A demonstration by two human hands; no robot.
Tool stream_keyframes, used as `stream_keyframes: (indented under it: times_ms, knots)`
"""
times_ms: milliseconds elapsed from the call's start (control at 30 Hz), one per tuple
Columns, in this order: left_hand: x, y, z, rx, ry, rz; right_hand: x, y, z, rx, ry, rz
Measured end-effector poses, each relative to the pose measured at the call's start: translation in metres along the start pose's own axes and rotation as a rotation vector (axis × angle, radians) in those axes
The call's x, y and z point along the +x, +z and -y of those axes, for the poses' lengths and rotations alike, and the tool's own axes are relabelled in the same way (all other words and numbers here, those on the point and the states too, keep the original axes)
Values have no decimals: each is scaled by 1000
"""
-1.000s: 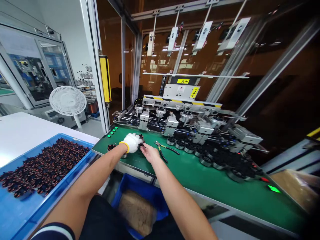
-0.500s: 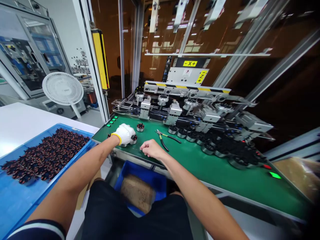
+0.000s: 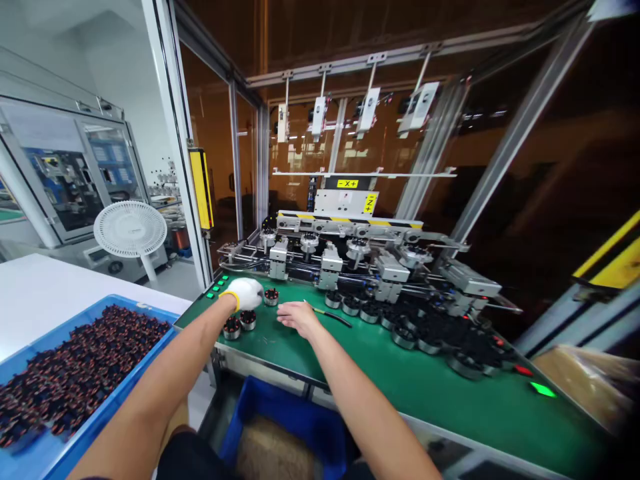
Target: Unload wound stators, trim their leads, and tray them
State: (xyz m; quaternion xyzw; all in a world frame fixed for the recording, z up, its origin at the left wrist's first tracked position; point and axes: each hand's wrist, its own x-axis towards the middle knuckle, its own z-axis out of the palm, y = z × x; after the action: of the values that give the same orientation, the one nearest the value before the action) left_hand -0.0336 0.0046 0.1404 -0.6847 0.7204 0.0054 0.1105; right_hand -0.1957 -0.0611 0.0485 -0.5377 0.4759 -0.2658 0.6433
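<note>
My left hand, in a white knitted glove with a yellow cuff, hovers over the green work surface. Its fingertips come up close beside a round motor part with a silver ring and dark, copper-tinged top; whether they touch it I cannot tell, and its fingers are hard to make out. Two similar motor parts, one at the front and one beside it, stand below the glove. My bare right hand is just right of them, fingers stretched out and holding nothing visible. Pliers lie partly hidden behind it.
A blue tray full of copper-wound parts stands at left. Behind the work surface runs a machine with several clamping stations. Dark-topped motor parts crowd the right side. Below the edge is a blue bin; a white fan stands beyond.
My view has tilted up. The gloved left hand has moved off the two front motor parts toward the one behind. My right hand's pinched fingers have spread, and it has moved farther in.
</note>
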Motion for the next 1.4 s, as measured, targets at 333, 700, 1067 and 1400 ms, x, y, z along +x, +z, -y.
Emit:
stream_keyframes:
  times_ms: [333,700,1067,1400]
  knots:
    - [3,16,-21,26,150,-60,20,27,-1,-87,24,-135]
    - [34,26,-41,43,213,-10,-21,-32,-23,-476,-87,117]
    - [21,27,-47,-38,151,15,-52,-108,-16,-804,-213,227]
    - [-92,12,-54,-287,25,-425,-26,-82,-45,-1195,-423,-315]
